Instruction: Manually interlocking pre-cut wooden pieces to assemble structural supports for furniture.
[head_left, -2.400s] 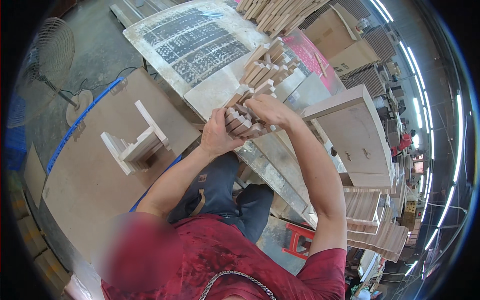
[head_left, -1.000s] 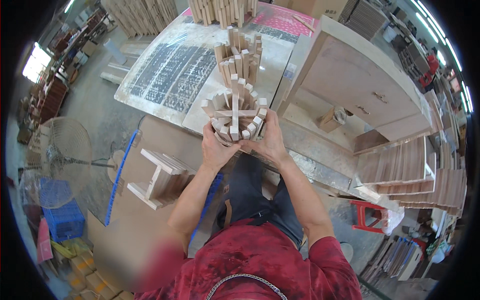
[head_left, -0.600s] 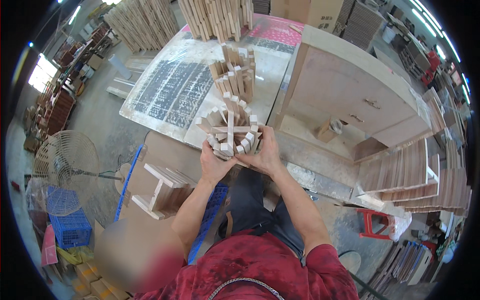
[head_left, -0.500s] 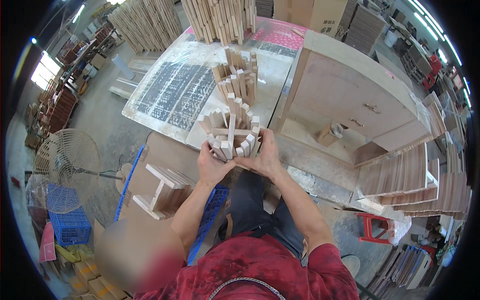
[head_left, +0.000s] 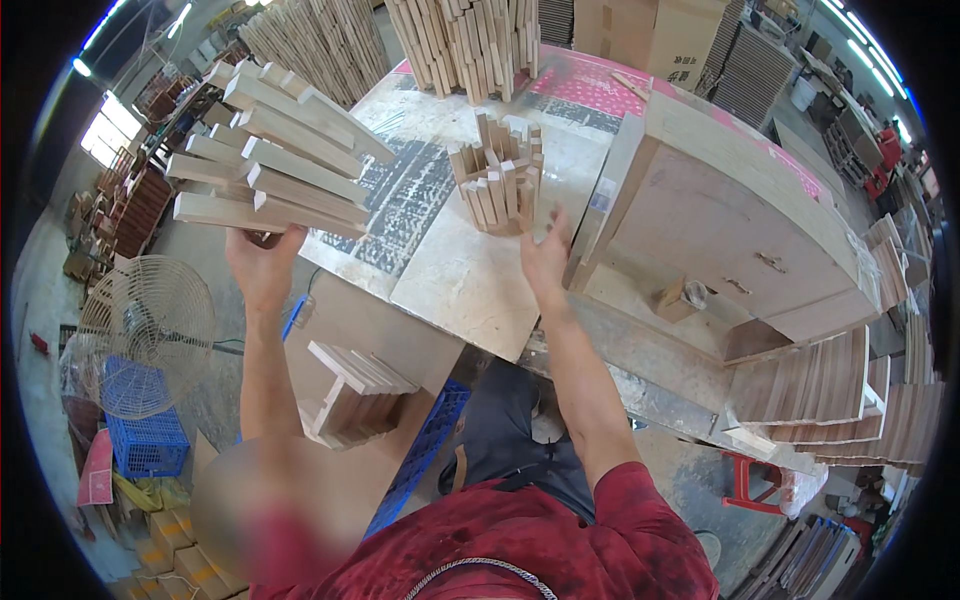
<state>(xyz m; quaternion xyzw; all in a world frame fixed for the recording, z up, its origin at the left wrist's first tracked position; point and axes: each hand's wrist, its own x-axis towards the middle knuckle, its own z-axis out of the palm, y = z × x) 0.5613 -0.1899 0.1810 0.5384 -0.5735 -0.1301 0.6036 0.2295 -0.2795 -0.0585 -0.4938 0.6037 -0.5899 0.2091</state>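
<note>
Wooden sticks (head_left: 300, 170) in left hand (head_left: 263, 268) — right hand (head_left: 546, 258) near an upright bundle (head_left: 498, 190).

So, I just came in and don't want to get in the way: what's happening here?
A person at a worktable has a splayed bundle of wooden strips in the left hand, held up off to the left. The right hand is open and holds nothing, just beside a second bundle standing upright on the tabletop. A taller bundle stands farther back, and some short boards sit on a brown panel nearer the person.
</note>
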